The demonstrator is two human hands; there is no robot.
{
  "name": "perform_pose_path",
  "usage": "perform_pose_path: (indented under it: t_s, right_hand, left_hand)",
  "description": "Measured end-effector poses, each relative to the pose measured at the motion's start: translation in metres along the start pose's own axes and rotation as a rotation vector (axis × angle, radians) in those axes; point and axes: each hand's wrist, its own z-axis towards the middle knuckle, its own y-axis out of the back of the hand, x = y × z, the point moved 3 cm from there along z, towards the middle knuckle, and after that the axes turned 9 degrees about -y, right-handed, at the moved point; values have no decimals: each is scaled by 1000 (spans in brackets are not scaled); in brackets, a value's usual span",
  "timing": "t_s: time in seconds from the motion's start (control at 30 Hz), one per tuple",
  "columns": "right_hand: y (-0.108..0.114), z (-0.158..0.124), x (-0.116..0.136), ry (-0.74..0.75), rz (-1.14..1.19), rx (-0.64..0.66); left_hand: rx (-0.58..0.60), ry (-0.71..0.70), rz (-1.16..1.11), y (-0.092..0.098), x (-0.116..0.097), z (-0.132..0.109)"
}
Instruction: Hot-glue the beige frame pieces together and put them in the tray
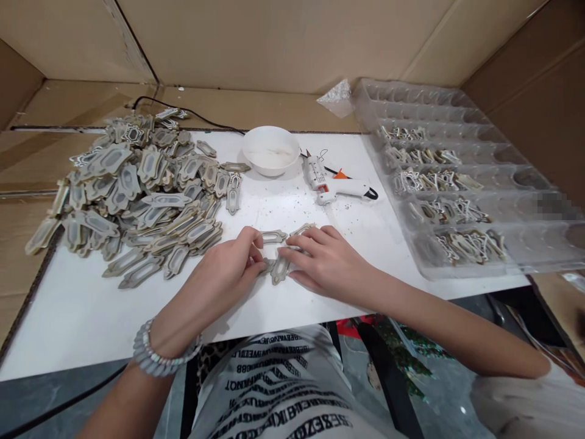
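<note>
**Both hands in the little frames**

Got a few small grey frames at the near side of the bench. On my feed, my left hand is curled at one; my right hand has fingertips on others. Can't tell if either's gripping. Frame pile off left, white bowl and glue gun beyond, clear tray right.

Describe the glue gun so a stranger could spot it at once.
On the white tabletop, find the round white bowl at the back. Between it and the clear compartment tray lies the glue gun, also white, but with a handle ending in black.
</note>
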Motion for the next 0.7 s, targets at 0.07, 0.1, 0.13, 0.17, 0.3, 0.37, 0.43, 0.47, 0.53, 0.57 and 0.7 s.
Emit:
perform_pose_path:
  t_s: [0.07, 0.1, 0.13, 0.17, 0.3, 0.37, 0.43, 0.47, 0.53, 0.57, 0.7]
  right_hand:
    - [0, 1, 0, -2, 3, 4]
    - [0, 1, 0, -2, 5, 4]
    - [0, 1, 0, -3, 9, 5]
    - [0, 1, -1, -4, 16, 8]
    - [2, 2, -5, -20, 100, 48]
    - [3, 4, -9, -44, 172, 95]
    - [4, 6, -11, -71, 231, 140]
    - [4, 8, -12, -81, 249, 155]
    - [4, 11, -12, -94, 263, 166]
    - [4, 12, -12, -98, 266, 169]
    - [3, 15, -12, -112, 279, 188]
  left_hand:
    - [-13, 12, -3, 1, 1, -2]
    - [-20, 13, 7, 2, 1, -4]
    - [-26, 12, 27, 3, 1, -5]
    - [-27, 13, 57, 4, 2, -7]
    - [-44, -71, 215, 6, 4, -16]
    - [-75, -157, 262, 4, 5, -22]
    - [-106, -209, 293, 0, 6, -27]
    - [-116, -221, 308, -3, 6, -30]
    - [-144, -242, 344, -8, 5, -34]
    - [-156, -251, 366, -10, 4, -36]
    - [-168, -251, 419, -13, 0, -39]
